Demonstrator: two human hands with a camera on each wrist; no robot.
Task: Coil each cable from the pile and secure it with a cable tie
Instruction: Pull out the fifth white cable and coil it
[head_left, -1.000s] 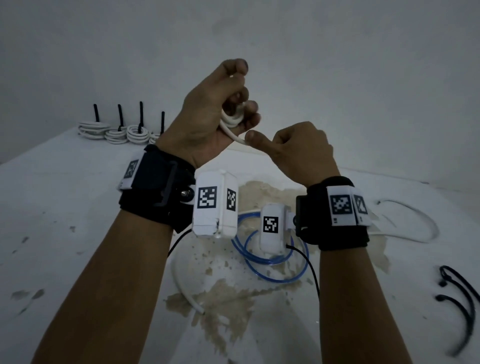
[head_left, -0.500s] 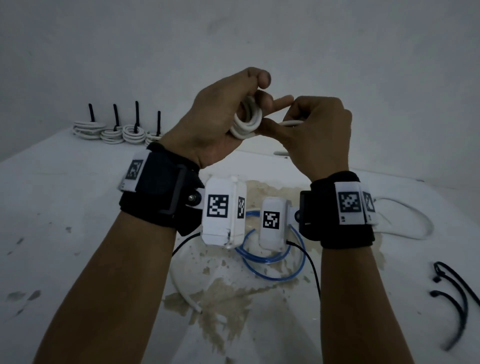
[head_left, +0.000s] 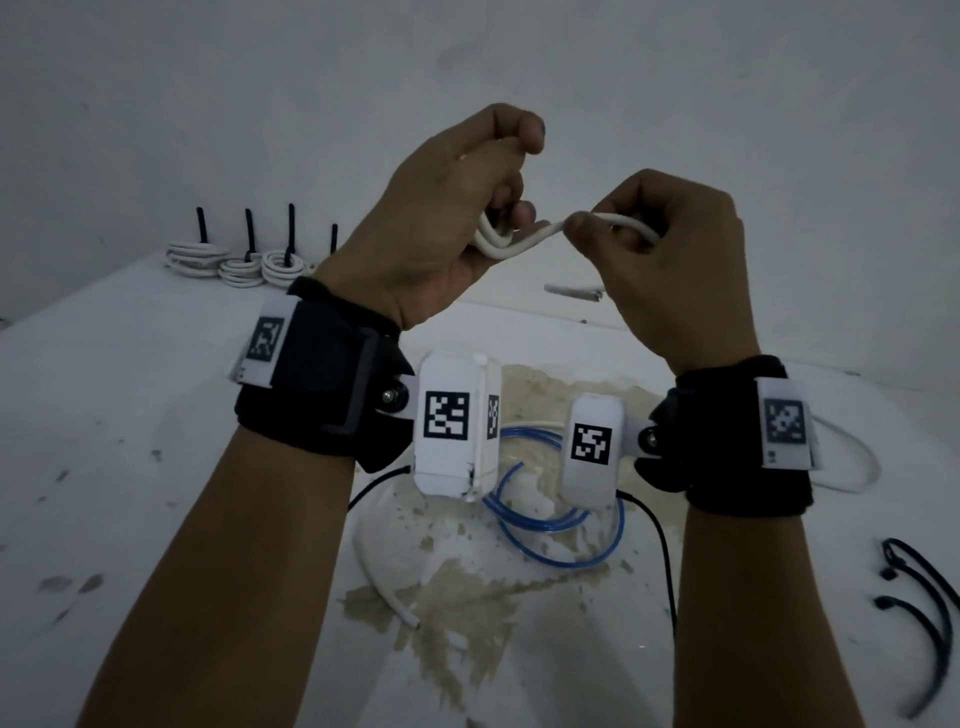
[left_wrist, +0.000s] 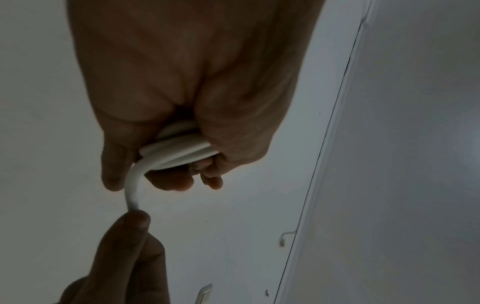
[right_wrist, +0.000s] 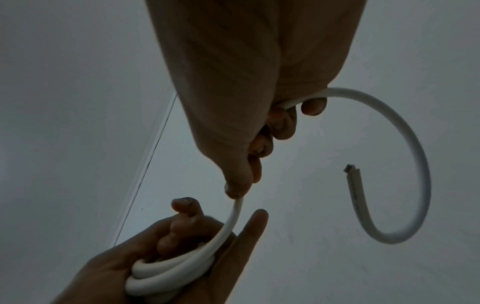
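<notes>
White cable (head_left: 511, 244) sits in stacked loops inside the left hand's (head_left: 441, 223) curled fingers, its free tail pinched in the right hand (head_left: 670, 260), curving beyond.

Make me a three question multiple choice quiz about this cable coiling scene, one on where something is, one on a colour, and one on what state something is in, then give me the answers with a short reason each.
1. Where are the finished coils with black ties?
A. far left of the table
B. in the right hand
C. on the floor

2. What colour is the loose cable lying on the table below the wrists?
A. red
B. blue
C. yellow

3. What state is the white cable in the hands?
A. fully coiled and tied
B. partly coiled, tail free
C. lying straight on the table

Answers:
1 A, the tied coils sit in a row at the far left of the table.
2 B, its blue loops show between the wrist cameras.
3 B, the left hand holds a few loops while the right hand pinches the strand and the free end curls loose.
</notes>
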